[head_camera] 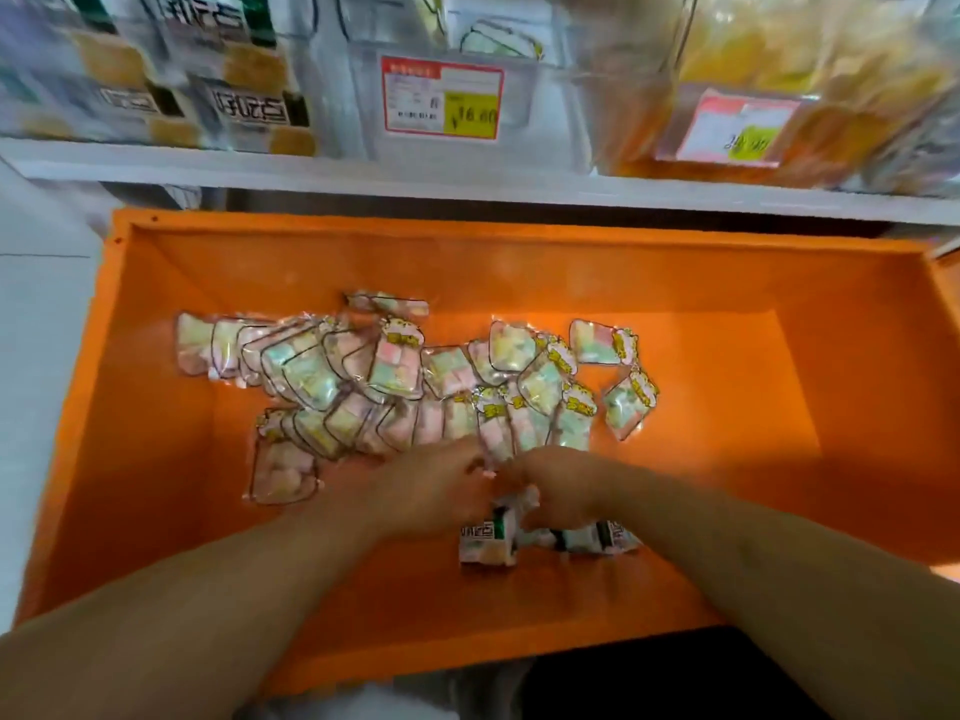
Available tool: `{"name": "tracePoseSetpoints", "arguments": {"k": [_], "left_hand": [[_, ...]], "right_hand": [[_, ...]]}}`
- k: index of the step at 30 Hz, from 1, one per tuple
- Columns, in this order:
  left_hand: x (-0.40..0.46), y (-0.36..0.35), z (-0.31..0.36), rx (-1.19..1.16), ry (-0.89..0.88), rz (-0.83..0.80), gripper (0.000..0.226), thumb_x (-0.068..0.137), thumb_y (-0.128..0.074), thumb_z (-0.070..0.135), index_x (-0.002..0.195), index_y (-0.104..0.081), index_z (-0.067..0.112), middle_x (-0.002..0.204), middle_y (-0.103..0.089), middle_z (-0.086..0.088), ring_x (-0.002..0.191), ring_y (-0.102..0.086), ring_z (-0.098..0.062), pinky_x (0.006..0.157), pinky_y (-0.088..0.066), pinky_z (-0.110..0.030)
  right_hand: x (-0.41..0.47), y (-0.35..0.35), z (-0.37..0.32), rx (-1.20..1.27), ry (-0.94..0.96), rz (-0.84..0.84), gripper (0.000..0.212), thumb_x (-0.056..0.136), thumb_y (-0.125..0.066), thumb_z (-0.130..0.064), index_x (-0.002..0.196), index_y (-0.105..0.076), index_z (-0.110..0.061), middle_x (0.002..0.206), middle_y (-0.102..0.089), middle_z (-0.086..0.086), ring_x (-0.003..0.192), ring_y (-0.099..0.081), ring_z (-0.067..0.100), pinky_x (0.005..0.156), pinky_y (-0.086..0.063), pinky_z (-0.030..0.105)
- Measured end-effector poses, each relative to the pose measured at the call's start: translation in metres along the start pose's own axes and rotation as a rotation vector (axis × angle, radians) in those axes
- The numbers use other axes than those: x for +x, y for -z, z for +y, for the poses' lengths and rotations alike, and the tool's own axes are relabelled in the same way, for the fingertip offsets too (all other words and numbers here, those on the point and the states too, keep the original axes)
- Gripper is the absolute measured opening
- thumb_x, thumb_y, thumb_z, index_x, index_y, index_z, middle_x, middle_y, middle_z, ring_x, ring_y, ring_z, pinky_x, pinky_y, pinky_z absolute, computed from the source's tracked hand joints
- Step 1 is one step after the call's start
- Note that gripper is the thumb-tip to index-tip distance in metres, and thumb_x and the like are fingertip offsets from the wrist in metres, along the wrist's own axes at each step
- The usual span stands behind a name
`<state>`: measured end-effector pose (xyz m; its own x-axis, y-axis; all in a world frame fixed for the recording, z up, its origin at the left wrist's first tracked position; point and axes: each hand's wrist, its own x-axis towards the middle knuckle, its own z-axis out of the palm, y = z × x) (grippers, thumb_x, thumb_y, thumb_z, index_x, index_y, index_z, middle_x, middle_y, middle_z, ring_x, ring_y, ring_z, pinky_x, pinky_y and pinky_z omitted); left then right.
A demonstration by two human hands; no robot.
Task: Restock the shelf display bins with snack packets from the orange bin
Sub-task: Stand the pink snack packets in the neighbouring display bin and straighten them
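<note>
— Where are the snack packets?

— Most lie in a loose heap on the floor of the orange bin, clear packets of pastel pieces spread from the left side past the middle. A few lie apart: one at the near left of the heap, two at the far right.

— And the hands?

— Both reach down into the bin, close together at the near edge of the heap. The left hand has its fingers curled down among the packets, and the right hand is curled over a small bundle. The blur and the angle hide the fingertips, so I cannot tell what the left hand actually holds.

— What is under the right hand?

— White packets with green and black print, touching both hands and sticking out below them; more of the same show just to the right. The right hand's fingers seem wrapped round them.

— What is above the bin?

— A white shelf carrying clear display bins. The left ones hold green-and-black printed packets, the right one yellow ones. Two price tags face forward.
</note>
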<state>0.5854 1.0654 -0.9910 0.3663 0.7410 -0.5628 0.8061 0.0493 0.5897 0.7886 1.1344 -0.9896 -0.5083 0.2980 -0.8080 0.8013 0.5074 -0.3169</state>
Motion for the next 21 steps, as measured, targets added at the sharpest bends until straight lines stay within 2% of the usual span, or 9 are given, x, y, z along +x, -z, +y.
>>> {"name": "tracePoseSetpoints", "arguments": {"k": [2, 5, 10, 12, 14, 16, 18, 20, 21], "left_hand": [[0.012, -0.014, -0.003, 0.027, -0.034, -0.091, 0.055, 0.091, -0.078, 0.041, 0.137, -0.055, 0.024, 0.135, -0.060, 0.005, 0.118, -0.060, -0.014, 0.089, -0.050, -0.028], [0.025, -0.034, -0.006, -0.003, -0.068, -0.200, 0.059, 0.086, -0.083, 0.048, 0.132, -0.054, 0.026, 0.131, -0.060, 0.007, 0.103, -0.055, -0.008, 0.074, -0.041, -0.021], [0.034, -0.047, -0.010, -0.031, -0.012, -0.265, 0.058, 0.085, -0.085, 0.042, 0.130, -0.056, 0.022, 0.128, -0.061, 0.004, 0.108, -0.059, -0.015, 0.090, -0.054, -0.034], [0.035, -0.049, -0.013, -0.006, -0.013, -0.255, 0.042, 0.085, -0.085, 0.037, 0.116, -0.063, 0.019, 0.112, -0.066, 0.001, 0.095, -0.062, -0.017, 0.078, -0.056, -0.037], [0.031, -0.048, -0.016, 0.017, -0.030, -0.242, 0.030, 0.087, -0.084, 0.037, 0.092, -0.066, 0.013, 0.084, -0.064, -0.004, 0.069, -0.055, -0.016, 0.059, -0.045, -0.035], [0.025, -0.041, -0.020, -0.021, -0.026, -0.204, 0.027, 0.086, -0.082, 0.036, 0.083, -0.065, 0.016, 0.073, -0.058, 0.003, 0.061, -0.050, -0.012, 0.056, -0.041, -0.032], [0.018, -0.027, -0.026, -0.151, 0.022, -0.159, 0.019, 0.083, -0.082, 0.038, 0.092, -0.070, 0.027, 0.084, -0.067, 0.009, 0.073, -0.061, -0.009, 0.066, -0.055, -0.036], [0.010, -0.009, -0.029, -0.360, 0.126, -0.114, 0.032, 0.084, -0.083, 0.042, 0.110, -0.067, 0.033, 0.106, -0.071, 0.011, 0.094, -0.068, -0.012, 0.083, -0.060, -0.041], [0.006, -0.001, -0.030, -0.439, 0.178, -0.086, 0.038, 0.086, -0.083, 0.043, 0.116, -0.065, 0.030, 0.114, -0.069, 0.009, 0.102, -0.068, -0.014, 0.086, -0.059, -0.039]], "right_hand": [[0.007, -0.007, 0.007, -0.025, 0.008, -0.043, 0.061, 0.087, -0.078, -0.023, 0.145, -0.061, -0.025, 0.143, -0.063, 0.002, 0.127, -0.060, 0.025, 0.105, -0.052, 0.044], [0.013, -0.013, 0.015, -0.012, 0.012, -0.050, 0.061, 0.084, -0.081, -0.022, 0.142, -0.061, -0.027, 0.139, -0.066, -0.001, 0.125, -0.062, 0.022, 0.103, -0.054, 0.045], [0.015, -0.020, 0.017, 0.041, -0.009, -0.041, 0.060, 0.083, -0.085, -0.024, 0.138, -0.060, -0.023, 0.137, -0.064, -0.002, 0.122, -0.061, 0.020, 0.101, -0.054, 0.038], [0.016, -0.025, 0.017, 0.024, -0.019, -0.057, 0.043, 0.085, -0.083, -0.026, 0.124, -0.067, -0.018, 0.123, -0.069, 0.002, 0.109, -0.064, 0.022, 0.091, -0.056, 0.041], [0.016, -0.028, 0.014, -0.006, -0.022, -0.080, 0.021, 0.088, -0.079, -0.023, 0.103, -0.072, -0.011, 0.100, -0.071, 0.007, 0.089, -0.064, 0.022, 0.074, -0.054, 0.037], [0.012, -0.023, 0.011, -0.004, -0.014, -0.076, 0.017, 0.086, -0.081, -0.025, 0.096, -0.072, -0.014, 0.091, -0.070, 0.003, 0.086, -0.066, 0.022, 0.070, -0.054, 0.034], [0.002, -0.008, 0.007, 0.053, -0.017, -0.041, 0.019, 0.087, -0.082, -0.029, 0.101, -0.072, -0.019, 0.099, -0.070, -0.002, 0.095, -0.066, 0.019, 0.075, -0.054, 0.030], [-0.011, 0.011, 0.006, 0.224, -0.069, 0.036, 0.038, 0.093, -0.079, -0.032, 0.127, -0.069, -0.021, 0.122, -0.068, 0.000, 0.105, -0.068, 0.018, 0.087, -0.056, 0.034], [-0.016, 0.019, 0.007, 0.347, -0.098, 0.065, 0.040, 0.095, -0.078, -0.033, 0.131, -0.065, -0.022, 0.125, -0.067, 0.002, 0.101, -0.073, 0.019, 0.088, -0.060, 0.039]]}}
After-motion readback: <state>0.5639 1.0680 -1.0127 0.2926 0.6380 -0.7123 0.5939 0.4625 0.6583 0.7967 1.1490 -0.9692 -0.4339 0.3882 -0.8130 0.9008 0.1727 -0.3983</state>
